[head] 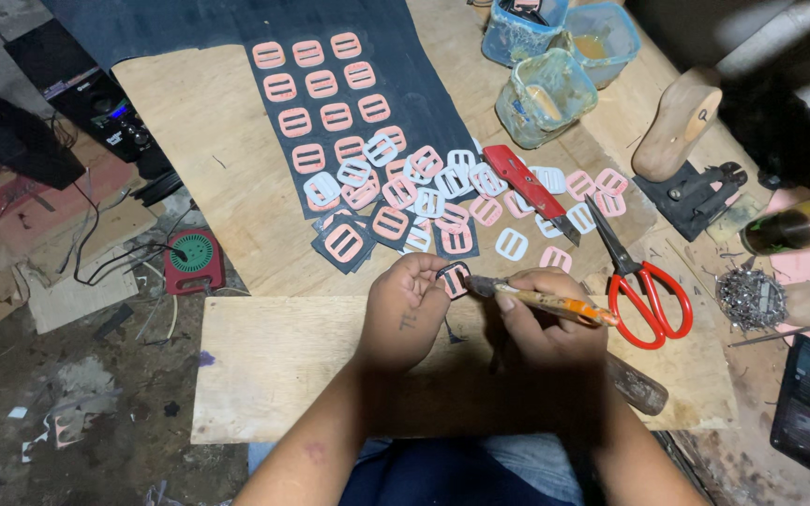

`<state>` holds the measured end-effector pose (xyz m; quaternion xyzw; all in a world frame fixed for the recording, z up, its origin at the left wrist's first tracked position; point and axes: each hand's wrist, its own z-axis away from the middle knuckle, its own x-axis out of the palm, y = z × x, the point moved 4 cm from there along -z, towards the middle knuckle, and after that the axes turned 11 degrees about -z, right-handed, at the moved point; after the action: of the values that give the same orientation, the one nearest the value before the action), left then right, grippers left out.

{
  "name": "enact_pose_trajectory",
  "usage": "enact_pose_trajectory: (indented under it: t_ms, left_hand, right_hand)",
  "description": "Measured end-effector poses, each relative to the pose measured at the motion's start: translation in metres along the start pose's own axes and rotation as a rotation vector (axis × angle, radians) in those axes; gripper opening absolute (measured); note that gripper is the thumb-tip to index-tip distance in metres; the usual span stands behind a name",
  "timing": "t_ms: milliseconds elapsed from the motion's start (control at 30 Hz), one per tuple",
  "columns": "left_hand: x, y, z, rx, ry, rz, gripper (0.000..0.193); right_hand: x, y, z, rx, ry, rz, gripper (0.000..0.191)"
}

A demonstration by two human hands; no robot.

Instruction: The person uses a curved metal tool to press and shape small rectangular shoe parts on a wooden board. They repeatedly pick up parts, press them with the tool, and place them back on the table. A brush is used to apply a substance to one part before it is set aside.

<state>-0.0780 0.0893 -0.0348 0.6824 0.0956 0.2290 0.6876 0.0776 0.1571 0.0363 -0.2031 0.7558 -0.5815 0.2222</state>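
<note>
the left hand (408, 314) pinched a small pink slotted buckle backed with dark material (453, 279) at the near edge of the plywood board (236, 178); the right hand (541, 319) gripped an orange-handled brush (541, 300), its tip touching the buckle; the piece looked light, stiff and thin, likely tacky if wet, best held by its outer edges; fingers hid most of it, and whether the bristles carried glue was unclear; red-handled scissors (644, 290) lay just right; the murky plastic tubs (546, 94) far off were hard to read.
</note>
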Motion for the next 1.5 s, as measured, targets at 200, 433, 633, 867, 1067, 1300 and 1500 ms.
enact_pose_trajectory:
  t_ms: [200,433,633,867,1067,1300,1500]
  left_hand:
    - [-0.003,0.001,0.002,-0.024,0.006,-0.133,0.029]
    - [0.0,0.004,0.004,-0.028,0.033,-0.227,0.025]
    - [0.001,0.01,0.006,0.008,0.022,-0.287,0.023]
    - [0.001,0.006,0.008,-0.081,0.057,-0.263,0.026]
    - [0.0,0.01,0.008,0.074,0.011,-0.257,0.025]
    - [-0.001,0.013,0.009,0.097,0.006,-0.387,0.023]
    - [-0.003,0.005,0.004,0.054,-0.013,-0.293,0.026]
  right_hand:
    - [0.006,0.014,-0.005,0.161,0.036,0.019,0.017]
    - [0.006,0.03,-0.017,0.394,0.124,-0.042,0.014]
    - [0.01,0.026,-0.012,0.318,0.209,0.153,0.013]
    - [0.025,0.006,-0.005,-0.419,-0.021,0.698,0.012]
    - [0.012,0.05,-0.004,0.369,0.225,-0.235,0.011]
    - [0.005,0.064,-0.013,0.348,0.178,-0.415,0.011]
    - [-0.004,0.06,-0.024,0.406,0.155,-0.718,0.015]
